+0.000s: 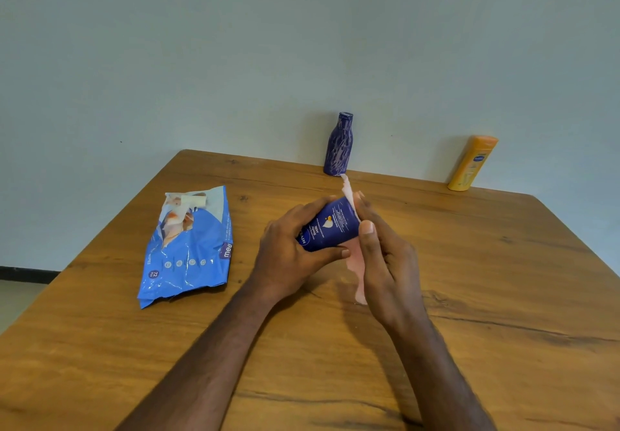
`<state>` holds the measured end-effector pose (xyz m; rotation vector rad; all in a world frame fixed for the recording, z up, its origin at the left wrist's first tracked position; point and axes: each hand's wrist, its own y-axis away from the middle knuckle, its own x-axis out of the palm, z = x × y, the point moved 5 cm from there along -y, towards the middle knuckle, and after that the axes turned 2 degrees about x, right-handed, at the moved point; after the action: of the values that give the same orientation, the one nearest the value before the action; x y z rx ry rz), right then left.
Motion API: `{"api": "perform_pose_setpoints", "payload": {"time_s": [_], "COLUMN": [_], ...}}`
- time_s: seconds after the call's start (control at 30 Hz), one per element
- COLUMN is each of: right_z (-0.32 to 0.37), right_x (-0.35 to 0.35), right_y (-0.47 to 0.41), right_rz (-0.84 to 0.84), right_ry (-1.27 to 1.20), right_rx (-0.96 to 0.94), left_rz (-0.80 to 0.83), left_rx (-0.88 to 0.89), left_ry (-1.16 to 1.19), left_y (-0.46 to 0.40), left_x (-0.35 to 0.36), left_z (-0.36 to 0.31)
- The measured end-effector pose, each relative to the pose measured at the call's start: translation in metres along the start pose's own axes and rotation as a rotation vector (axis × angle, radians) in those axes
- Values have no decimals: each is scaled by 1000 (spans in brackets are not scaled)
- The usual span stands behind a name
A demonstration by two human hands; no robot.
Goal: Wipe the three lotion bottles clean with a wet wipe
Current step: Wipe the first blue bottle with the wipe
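A dark blue lotion bottle [332, 226] lies tilted on its side above the table's middle, gripped by my left hand [288, 249] at its left end. My right hand [382, 256] presses a pale pink wet wipe [357, 263] against the bottle's right end; the wipe sticks out above and hangs below the palm. A purple patterned lotion bottle [339, 145] stands upright at the table's far edge against the wall. At the far right an orange-yellow lotion bottle [473, 164] leans against the wall.
A blue wet-wipe pack [188, 249] lies flat on the left of the wooden table [486, 296], its flap open with a wipe poking out. A pale wall runs directly behind the table's far edge. The floor shows at the lower left.
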<state>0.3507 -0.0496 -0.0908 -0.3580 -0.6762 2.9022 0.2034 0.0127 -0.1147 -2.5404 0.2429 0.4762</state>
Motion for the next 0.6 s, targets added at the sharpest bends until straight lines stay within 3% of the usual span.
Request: {"api": "perform_pose_setpoints", "payload": {"time_s": [0.17, 0.33, 0.47, 0.6], "right_z": [7, 3, 0, 2], "right_x": [-4, 0, 2, -7], "right_y": [3, -1, -1, -2], "right_rz": [-97, 7, -37, -115], "right_ry": [36, 87, 158, -11], "right_rx": [-70, -56, -56, 19], "left_rz": [-40, -4, -39, -113], "left_rx": [-41, 35, -48, -116], "left_ry": [80, 61, 137, 249], "left_y": [1, 3, 2, -1], "left_x": [-6, 1, -5, -14], "left_z": [-1, -13, -5, -4]}}
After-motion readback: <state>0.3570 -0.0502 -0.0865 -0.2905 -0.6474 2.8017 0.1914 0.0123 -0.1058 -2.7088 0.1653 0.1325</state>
